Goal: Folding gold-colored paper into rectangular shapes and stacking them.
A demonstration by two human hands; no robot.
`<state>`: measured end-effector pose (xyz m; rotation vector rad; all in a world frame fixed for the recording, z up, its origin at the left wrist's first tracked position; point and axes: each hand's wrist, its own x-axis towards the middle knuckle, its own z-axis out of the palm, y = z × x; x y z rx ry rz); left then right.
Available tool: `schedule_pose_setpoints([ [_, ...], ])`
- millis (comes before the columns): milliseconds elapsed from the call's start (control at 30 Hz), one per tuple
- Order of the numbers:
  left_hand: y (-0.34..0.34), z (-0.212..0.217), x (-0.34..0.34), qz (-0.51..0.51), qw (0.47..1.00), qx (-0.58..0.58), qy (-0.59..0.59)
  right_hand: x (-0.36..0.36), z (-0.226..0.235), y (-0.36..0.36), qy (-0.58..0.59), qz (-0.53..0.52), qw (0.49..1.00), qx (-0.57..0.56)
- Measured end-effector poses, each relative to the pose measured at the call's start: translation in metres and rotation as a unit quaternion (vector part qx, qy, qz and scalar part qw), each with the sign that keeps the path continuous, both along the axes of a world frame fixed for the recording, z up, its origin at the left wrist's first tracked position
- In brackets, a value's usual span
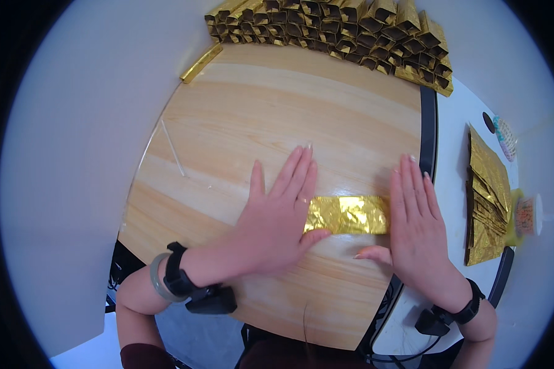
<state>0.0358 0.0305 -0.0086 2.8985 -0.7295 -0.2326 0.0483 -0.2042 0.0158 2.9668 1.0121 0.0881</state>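
A flat strip of shiny gold foil paper [348, 215] lies crosswise on the wooden tabletop. My left hand [277, 212] rests at its left end, palm down with fingers stretched out, its thumb touching the strip's lower left corner. At the other end, my right hand [417, 215] lies with straight fingers close together and its thumb pointing left below the strip. The strip's two ends are partly hidden by my hands. Neither hand grips anything.
Many gold foil tubes [351, 31] are stacked along the far edge. One gold tube [202, 63] lies apart at the far left. Folded gold sheets [487, 197] sit on the white surface at right, near a small tub [528, 215]. A thin white stick [173, 147] lies on the wood.
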Motion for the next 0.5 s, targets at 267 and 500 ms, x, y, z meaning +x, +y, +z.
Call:
schedule_pose_setpoints([
  [267,0.008,0.002,0.028,-0.014,1.0,0.006,0.009,0.031,-0.028,0.023,0.012,0.101,0.993,0.056],
  [500,0.002,0.021,0.057,0.08,0.983,-0.155,0.053,0.034,-0.031,0.019,0.033,0.11,0.991,0.07],
])
